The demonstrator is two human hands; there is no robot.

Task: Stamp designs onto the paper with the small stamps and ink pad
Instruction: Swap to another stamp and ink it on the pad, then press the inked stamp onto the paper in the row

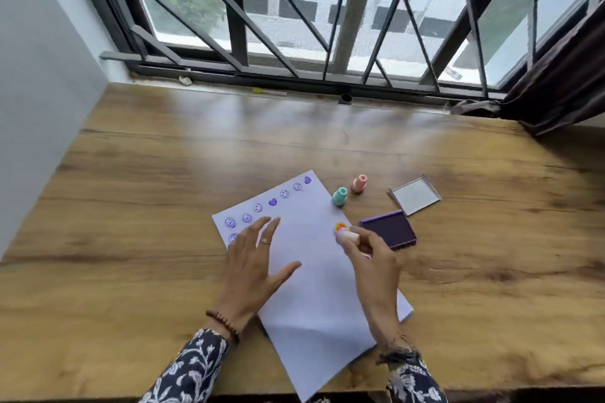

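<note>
on the wooden worktop (163, 173), below a barred window (294, 10), lies a white sheet of paper (314, 271), turned at an angle so that its long side runs from near the person toward the far right. along its far edge there is a row of purple prints: round smiling faces (258, 207) and two filled hearts (272, 202), and one more face begins a second row, partly hidden under the left hand.

the left hand (258, 267) rests flat on the paper, palm down, with all fingers spread and holding nothing; a ring is on one finger and a bead bracelet (224, 324) on the wrist.

the right hand (373, 258) holds a small white stamp (348, 236), the fingers closed around its body. the stamp is tilted on its side over the right edge of the paper, and its round face, orange-yellow in colour, points up and to the left. i cannot tell if it touches the paper.

just beside this hand, on the right, sits the ink pad (389, 228), open, with a dark purple surface. its clear lid (415, 195) lies apart, further back. two other stamps stand upright near the far right edge of the paper: a teal stamp (339, 196) and a pink stamp (359, 184), close to each other.
</note>
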